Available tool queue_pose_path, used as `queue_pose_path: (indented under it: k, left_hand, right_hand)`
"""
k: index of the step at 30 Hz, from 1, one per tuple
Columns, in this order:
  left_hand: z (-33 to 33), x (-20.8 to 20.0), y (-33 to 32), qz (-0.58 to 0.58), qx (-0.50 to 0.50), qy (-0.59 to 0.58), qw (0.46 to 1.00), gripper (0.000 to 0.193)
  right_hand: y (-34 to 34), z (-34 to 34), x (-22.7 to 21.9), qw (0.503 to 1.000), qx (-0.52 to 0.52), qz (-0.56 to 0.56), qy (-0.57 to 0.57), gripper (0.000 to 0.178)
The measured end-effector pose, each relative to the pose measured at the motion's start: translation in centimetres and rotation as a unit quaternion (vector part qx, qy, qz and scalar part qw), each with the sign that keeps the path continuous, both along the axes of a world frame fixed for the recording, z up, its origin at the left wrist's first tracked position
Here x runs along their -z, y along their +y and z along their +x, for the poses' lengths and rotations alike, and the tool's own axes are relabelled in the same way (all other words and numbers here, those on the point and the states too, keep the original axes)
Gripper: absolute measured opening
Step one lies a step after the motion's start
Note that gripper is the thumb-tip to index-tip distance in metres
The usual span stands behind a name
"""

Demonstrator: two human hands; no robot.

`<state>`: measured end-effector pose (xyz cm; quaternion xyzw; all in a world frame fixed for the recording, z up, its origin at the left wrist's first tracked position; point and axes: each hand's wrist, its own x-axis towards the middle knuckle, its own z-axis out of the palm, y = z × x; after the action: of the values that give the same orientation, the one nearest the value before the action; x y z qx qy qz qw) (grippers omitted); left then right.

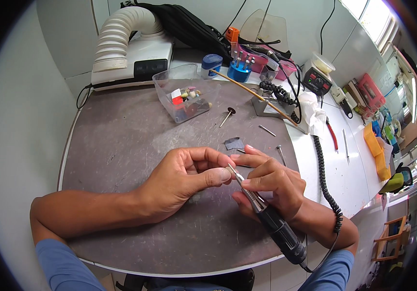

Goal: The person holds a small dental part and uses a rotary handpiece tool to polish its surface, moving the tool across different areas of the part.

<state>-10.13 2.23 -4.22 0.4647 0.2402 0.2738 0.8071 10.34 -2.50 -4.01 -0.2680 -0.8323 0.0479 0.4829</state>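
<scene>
My right hand (281,182) is closed around a black and silver rotary handpiece (277,228), which slants up and left to a thin metal tip. At that tip my left hand (182,169) pinches with thumb and index finger. Whatever lies between those fingers is small and mostly covered, so I cannot make it out. Just beyond the fingertips is a dark grey square of abrasive paper (234,143). Loose metal bits, one a short pin (267,130) and one a headed shank (280,154), lie right of it. Farther back rests a mandrel with a dark round head (230,112).
A clear plastic bin (168,103) with polishing bits stands at the back of the brown mat (121,131). Behind are a white ribbed hose (116,36) and a blue bit holder (240,72). A wooden stick (252,91), coiled cord (322,169) and red-handled pliers (332,133) occupy the right.
</scene>
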Motion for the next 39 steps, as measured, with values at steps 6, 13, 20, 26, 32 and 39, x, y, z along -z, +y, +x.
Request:
queue_pose_path:
  k: [6, 13, 20, 26, 32, 39]
  left_hand:
    - [-0.05, 0.21, 0.11, 0.003, 0.004, 0.007, 1.0, 0.021]
    - [-0.1, 0.14, 0.11, -0.006, 0.01, 0.002, 1.0, 0.02]
    - [-0.01, -0.07, 0.03, 0.011, 0.011, 0.002, 1.0, 0.021]
    - [-0.1, -0.02, 0.08, 0.007, 0.01, 0.003, 1.0, 0.02]
    - [-0.1, -0.01, 0.07, 0.007, 0.011, 0.002, 1.0, 0.02]
    - [-0.1, 0.04, 0.07, 0.01, 0.01, 0.001, 1.0, 0.02]
  right_hand:
    - [0.09, -0.07, 0.05, 1.0, 0.001, -0.004, -0.008, 0.022]
    - [0.12, -0.11, -0.07, 1.0, 0.001, -0.003, -0.012, 0.022]
    - [0.14, -0.02, 0.22, 1.0, -0.005, 0.001, 0.017, 0.023]
    - [0.12, -0.02, 0.06, 1.0, -0.008, 0.002, -0.004, 0.023]
    - [0.09, -0.01, -0.04, 1.0, -0.006, 0.0, -0.01, 0.022]
    - [0.05, -0.05, -0.03, 1.0, -0.004, 0.0, -0.008, 0.022]
